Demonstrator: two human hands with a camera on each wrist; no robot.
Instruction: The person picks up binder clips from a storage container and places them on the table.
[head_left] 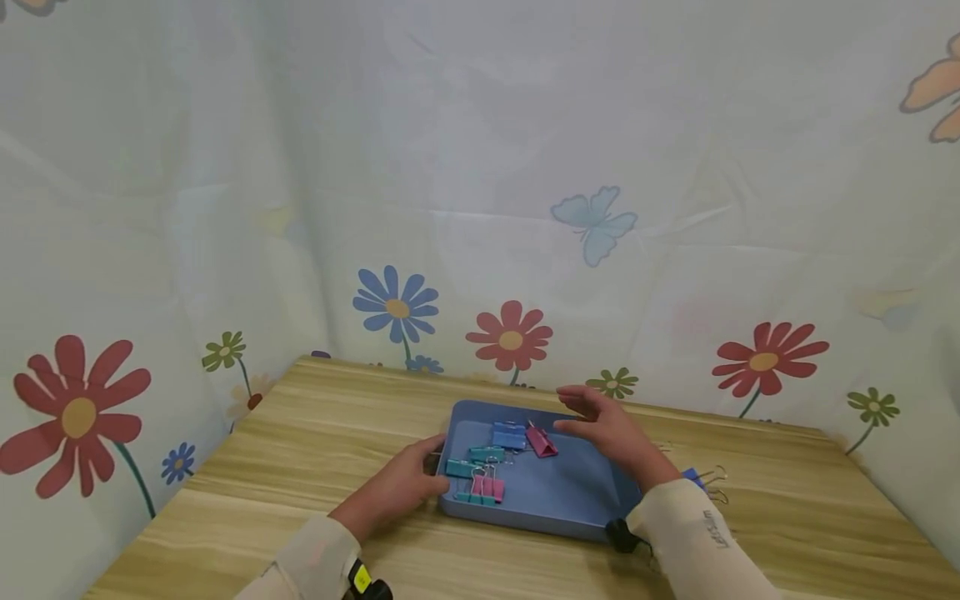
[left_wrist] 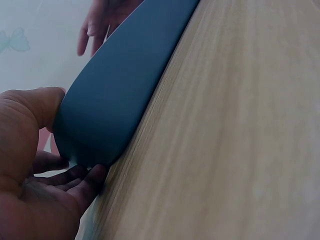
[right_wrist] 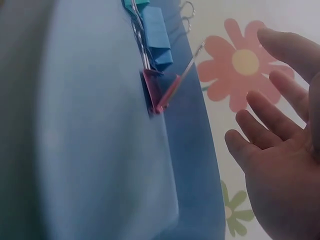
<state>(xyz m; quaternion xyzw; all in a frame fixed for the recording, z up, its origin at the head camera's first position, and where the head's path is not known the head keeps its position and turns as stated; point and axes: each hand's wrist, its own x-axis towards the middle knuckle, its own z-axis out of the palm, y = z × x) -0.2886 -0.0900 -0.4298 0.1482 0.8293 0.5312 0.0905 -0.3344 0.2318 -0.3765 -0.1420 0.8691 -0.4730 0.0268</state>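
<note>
A blue tray [head_left: 558, 492] lies on the wooden table and holds several binder clips bunched toward its left half. Among them are a blue binder clip [head_left: 509, 435], a teal binder clip [head_left: 487, 454] and a pink binder clip [head_left: 542, 442]. My left hand [head_left: 401, 486] grips the tray's left end; in the left wrist view its thumb is at the rim and the fingertips [left_wrist: 95, 176] are at the lower edge. Over the far right side hovers my right hand [head_left: 609, 427], fingers spread and holding nothing. In the right wrist view its palm [right_wrist: 282, 185] faces the tray.
On the wooden table [head_left: 300, 467], right of the tray and partly behind the right forearm, lies another blue binder clip [head_left: 693, 478] with wire handles. A white curtain [head_left: 465, 167] printed with flowers and butterflies hangs along the table's back and left.
</note>
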